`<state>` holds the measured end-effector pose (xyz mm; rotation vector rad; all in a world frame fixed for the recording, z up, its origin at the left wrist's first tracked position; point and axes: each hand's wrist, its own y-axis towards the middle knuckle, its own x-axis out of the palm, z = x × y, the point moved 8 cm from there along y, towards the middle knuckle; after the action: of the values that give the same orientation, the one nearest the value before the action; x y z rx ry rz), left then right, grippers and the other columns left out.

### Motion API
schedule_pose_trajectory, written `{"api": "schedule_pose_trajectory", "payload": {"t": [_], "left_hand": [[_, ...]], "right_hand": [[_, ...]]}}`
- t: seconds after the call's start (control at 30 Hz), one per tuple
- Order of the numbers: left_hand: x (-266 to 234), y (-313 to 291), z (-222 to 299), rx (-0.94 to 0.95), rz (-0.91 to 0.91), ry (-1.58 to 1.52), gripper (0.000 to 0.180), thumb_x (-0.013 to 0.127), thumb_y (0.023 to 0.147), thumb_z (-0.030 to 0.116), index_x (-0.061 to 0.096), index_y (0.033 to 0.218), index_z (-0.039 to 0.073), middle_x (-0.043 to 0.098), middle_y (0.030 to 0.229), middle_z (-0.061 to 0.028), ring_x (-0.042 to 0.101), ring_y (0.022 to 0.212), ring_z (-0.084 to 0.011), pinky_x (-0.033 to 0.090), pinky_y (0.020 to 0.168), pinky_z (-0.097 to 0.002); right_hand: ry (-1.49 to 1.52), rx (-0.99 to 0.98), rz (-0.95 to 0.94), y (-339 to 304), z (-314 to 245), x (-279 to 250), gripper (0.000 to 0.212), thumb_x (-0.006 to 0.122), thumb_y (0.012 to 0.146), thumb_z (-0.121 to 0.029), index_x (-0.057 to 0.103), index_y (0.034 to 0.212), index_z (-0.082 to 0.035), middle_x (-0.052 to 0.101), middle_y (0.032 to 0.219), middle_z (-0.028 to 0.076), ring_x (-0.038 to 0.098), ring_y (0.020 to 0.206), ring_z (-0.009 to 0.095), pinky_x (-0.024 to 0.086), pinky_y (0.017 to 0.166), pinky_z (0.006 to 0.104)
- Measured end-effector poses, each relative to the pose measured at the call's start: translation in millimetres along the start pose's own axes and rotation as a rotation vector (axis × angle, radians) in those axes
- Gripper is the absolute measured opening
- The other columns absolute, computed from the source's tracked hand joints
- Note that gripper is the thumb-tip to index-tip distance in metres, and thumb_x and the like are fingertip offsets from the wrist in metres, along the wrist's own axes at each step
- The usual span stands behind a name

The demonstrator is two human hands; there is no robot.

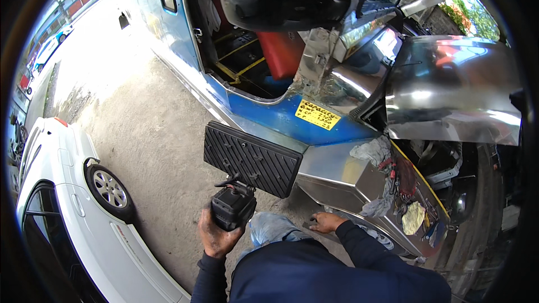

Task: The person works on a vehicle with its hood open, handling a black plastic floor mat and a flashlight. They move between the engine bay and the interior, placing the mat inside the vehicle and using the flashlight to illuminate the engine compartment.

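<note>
From the head camera, the left hand (216, 237) is wrapped around a black power tool (232, 206), its fingers closed on the grip, with the bulky battery end facing up. The tool sits just below the lower corner of a black ribbed step plate (251, 158) that juts out from the side of a blue and bare-metal vehicle (314, 129). The right hand (325, 223) lies low against the vehicle's metal lower panel (337, 177), fingers spread flat and holding nothing that can be seen; whether something small is under them cannot be told. Both arms wear dark blue sleeves (359, 241).

On the blue body, just above the metal panel, is a yellow rectangular sticker (318, 114) with dark handwriting, tilted slightly. A shiny steel hood sheet (449, 90) stands raised to the right. Grey rags (373, 151) lie along the open engine bay edge. A red seat (281, 50) shows inside the doorway. A white car (84, 219) is parked on the concrete floor (151, 134) at the left.
</note>
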<state>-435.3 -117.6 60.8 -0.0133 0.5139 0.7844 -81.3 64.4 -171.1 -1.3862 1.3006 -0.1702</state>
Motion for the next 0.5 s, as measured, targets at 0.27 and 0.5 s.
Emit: {"api": "schedule_pose_trajectory", "payload": {"t": [0.27, 0.5], "left_hand": [[-18, 183, -80, -0.022, -0.031, 0.002, 0.074, 0.088, 0.064, 0.021, 0.063, 0.131, 0.001, 0.073, 0.114, -0.0196, 0.075, 0.105, -0.0385, 0.06, 0.093, -0.0457], [-33, 314, -121, 0.012, -0.194, 0.007, 0.075, 0.087, 0.065, 0.022, 0.062, 0.132, 0.0, 0.074, 0.115, -0.021, 0.075, 0.104, -0.04, 0.06, 0.093, -0.0448]], "right_hand": [[0.051, 0.23, -0.076, 175, 4, -105, 0.073, 0.064, 0.103, -0.055, 0.061, 0.147, 0.003, 0.06, 0.151, 0.028, 0.057, 0.142, 0.041, 0.045, 0.119, 0.0457], [0.261, 0.24, 0.148, 264, -56, -245, 0.059, 0.068, 0.101, -0.046, 0.07, 0.135, 0.002, 0.071, 0.135, 0.028, 0.066, 0.131, 0.041, 0.05, 0.113, 0.045]]}}
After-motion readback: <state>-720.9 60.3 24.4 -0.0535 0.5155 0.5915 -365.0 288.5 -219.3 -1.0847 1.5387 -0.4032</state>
